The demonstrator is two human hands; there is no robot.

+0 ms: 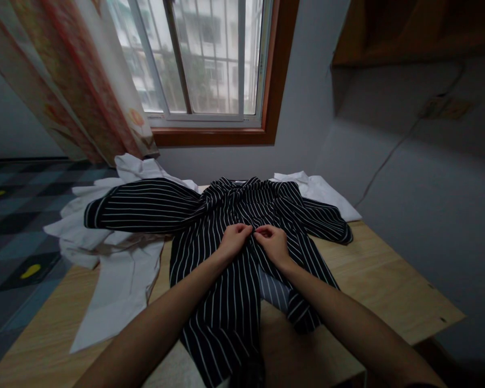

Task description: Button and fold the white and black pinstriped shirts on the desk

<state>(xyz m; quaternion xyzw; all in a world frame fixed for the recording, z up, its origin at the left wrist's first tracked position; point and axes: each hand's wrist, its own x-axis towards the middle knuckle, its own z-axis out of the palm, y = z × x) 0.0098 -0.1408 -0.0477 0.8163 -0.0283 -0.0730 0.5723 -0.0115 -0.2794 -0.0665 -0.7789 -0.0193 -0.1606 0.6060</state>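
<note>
A black shirt with white stripes (222, 280) lies face up on the wooden table, its collar toward the window and its sleeves spread to both sides. My left hand (236, 238) pinches the front edge of the shirt at its middle. Close beside it, my right hand (272, 242) pinches the opposite front edge, fingertips nearly meeting the left ones. Below the hands the two front panels part, showing the greyish inner side of the cloth. Any button between the fingertips is too small to make out.
White garments (117, 269) lie heaped at the left of the table, and another white cloth (323, 194) is at the back right. The wooden table (380, 275) ends near the right wall. A window (210, 64) and a patterned curtain (76, 75) are behind; a bed with checked cover (20, 215) stands left.
</note>
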